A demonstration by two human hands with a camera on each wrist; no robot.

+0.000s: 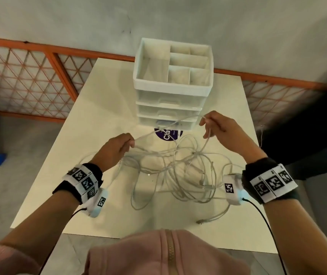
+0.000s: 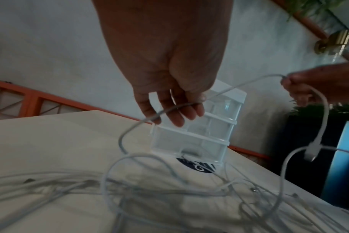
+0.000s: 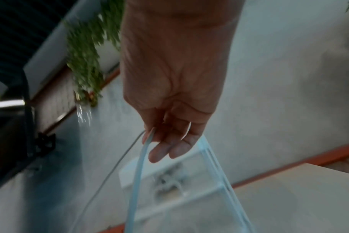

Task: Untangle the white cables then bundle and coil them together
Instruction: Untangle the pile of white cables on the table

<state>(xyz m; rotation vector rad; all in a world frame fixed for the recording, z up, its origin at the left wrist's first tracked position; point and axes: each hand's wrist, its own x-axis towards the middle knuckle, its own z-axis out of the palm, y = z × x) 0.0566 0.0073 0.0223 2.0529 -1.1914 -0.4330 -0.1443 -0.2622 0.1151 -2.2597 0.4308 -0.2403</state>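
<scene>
White cables (image 1: 178,171) tangled on table (image 1: 91,120), one strand (image 1: 168,126) between two hands.

Bare table (image 1: 75,155) left of tangled cables (image 1: 178,175); drawer unit (image 1: 171,92) behind.

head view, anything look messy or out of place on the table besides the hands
Yes: the white cables lie in one knotted heap of crossing loops on the table, with one plug end trailing toward the near edge. The drawer organizer stands upright, nothing spilled or visibly damaged.
</scene>
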